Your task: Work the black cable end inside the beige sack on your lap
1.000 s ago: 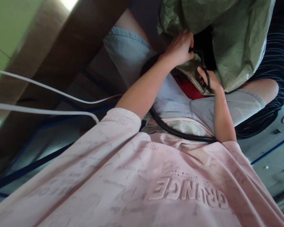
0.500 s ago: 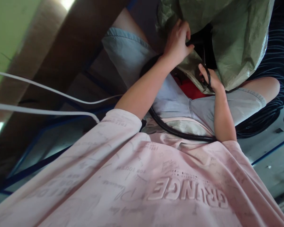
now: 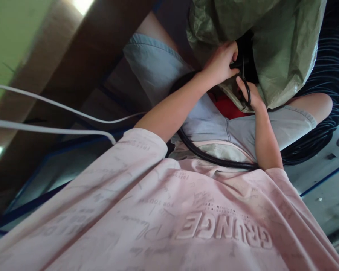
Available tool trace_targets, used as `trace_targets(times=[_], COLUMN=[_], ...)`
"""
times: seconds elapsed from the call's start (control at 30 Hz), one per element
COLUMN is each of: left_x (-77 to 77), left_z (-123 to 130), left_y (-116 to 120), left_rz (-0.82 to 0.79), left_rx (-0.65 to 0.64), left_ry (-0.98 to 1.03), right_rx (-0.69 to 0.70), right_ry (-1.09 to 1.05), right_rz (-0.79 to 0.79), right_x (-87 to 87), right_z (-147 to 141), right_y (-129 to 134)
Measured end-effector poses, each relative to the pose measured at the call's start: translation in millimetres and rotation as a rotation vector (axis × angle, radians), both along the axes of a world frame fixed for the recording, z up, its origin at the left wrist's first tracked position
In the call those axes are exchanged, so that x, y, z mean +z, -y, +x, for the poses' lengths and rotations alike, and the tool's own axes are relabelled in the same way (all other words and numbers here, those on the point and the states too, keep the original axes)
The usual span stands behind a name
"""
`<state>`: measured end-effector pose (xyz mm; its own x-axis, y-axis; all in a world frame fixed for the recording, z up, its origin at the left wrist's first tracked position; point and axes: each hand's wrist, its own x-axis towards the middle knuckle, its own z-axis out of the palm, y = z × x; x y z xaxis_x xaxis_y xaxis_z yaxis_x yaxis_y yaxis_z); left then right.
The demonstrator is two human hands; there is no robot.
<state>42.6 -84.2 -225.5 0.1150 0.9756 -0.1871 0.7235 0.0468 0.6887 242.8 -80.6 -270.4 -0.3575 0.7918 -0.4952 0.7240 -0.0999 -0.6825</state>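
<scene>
Left hand point(image 3: 220, 63) has shifted right, fingers clamped on a black part point(image 3: 237, 64); right hand point(image 3: 248, 94) grips black cable point(image 3: 247, 94) — sack point(image 3: 282, 45) hides the rest.

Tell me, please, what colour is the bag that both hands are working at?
Olive green; the bag shows best in the head view.

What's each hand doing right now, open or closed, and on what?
Left hand: closed on the black cable at the green bag.
Right hand: closed, the same cable looped over its fingers.
</scene>
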Motion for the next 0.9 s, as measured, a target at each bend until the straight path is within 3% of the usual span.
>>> trace_targets(times=[0.13, 0.37, 0.5, 0.6, 0.7, 0.8, 0.9], left_x=[1.1, 0.2, 11.1, 23.3, 27.0, 18.6, 5.9], left_z=[-5, -16, -41, -56, -47, -23, -9], left_y=[-1, 8, 1, -14, -20, -11, 1], left_rz=[-0.062, -0.204, -0.214, -0.145, -0.131, -0.155, -0.258], left_rx=[-0.018, -0.04, -0.035, -0.034, -0.037, 0.007, -0.029], left_ry=[0.046, -0.004, -0.179, -0.207, -0.236, -0.228, -0.007], right_rx=[-0.091, -0.188, -0.28, -0.244, -0.199, -0.165, -0.174], right_ry=[0.023, -0.023, -0.071, -0.069, -0.029, 0.004, 0.03], right_rz=[-0.087, -0.073, -0.075, -0.1, -0.096, -0.048, -0.035], right_x=[-2.9, -11.4, -17.4, -15.3, -12.1, -12.7, -16.1], right_z=[-1, -5, -5, -8, -12, -11, -6], right_y=[1, 0, -6, -5, -1, 2, 3])
